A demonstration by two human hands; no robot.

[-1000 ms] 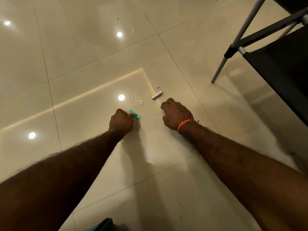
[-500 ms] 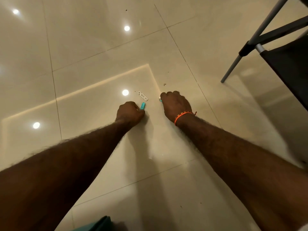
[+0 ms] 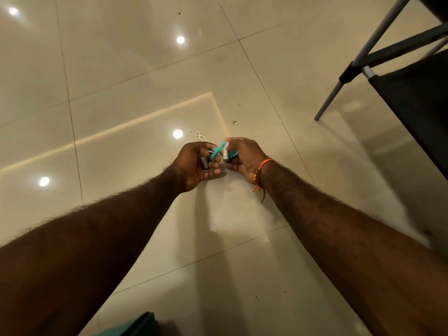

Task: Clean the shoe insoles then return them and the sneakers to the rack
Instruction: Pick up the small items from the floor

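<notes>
No insoles or sneakers are in view. My left hand (image 3: 194,166) and my right hand (image 3: 244,158) are raised together just above the tiled floor, palms turned inward. The left hand grips a thin teal piece (image 3: 217,151) and a small dark cylinder (image 3: 205,163). The right hand, with an orange thread at the wrist, is closed on another teal piece (image 3: 234,155) and a small silvery cylinder (image 3: 226,155). The two hands almost touch at the fingertips. The shoe rack (image 3: 412,100), with grey metal legs and a black fabric shelf, stands at the right.
A small white clip (image 3: 201,136) lies on the glossy beige floor (image 3: 145,69) just beyond my left hand. A few dark specks dot the tiles. A teal object (image 3: 135,326) pokes in at the bottom edge. Ceiling lights reflect in the floor.
Both hands have lifted off the floor and turned inward with the small pieces in them. The silvery cylinder that lay on the tile is now in my right hand.
</notes>
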